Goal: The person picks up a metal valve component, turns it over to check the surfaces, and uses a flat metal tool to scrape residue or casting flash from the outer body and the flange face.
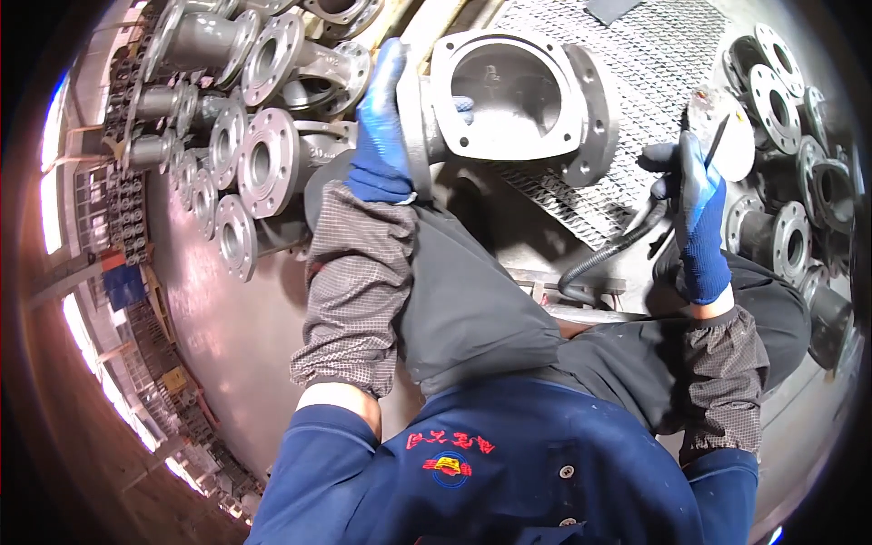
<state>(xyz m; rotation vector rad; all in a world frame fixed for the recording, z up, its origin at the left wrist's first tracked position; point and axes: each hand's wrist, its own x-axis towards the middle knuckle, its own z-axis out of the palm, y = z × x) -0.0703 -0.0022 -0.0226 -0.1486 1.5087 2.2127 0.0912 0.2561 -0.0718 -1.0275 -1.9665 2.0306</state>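
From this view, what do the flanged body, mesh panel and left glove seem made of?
Flanged body: probably cast metal; dull grey, pale smooth rim.
Mesh panel: likely metal; glinting strands.
Left glove: knit, perhaps rubber-coated; textured cuff, smoother fingers.

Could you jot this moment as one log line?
left hand: gripping grey casting | right hand: gripping tool, kind unclear | casting: opening faces camera | sides: more flanged castings

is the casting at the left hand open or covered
Open: the casting is uncovered, its hollow inside in plain view.

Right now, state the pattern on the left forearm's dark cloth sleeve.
Dark cloth sleeve: fine pale checks, clearest in the head view.
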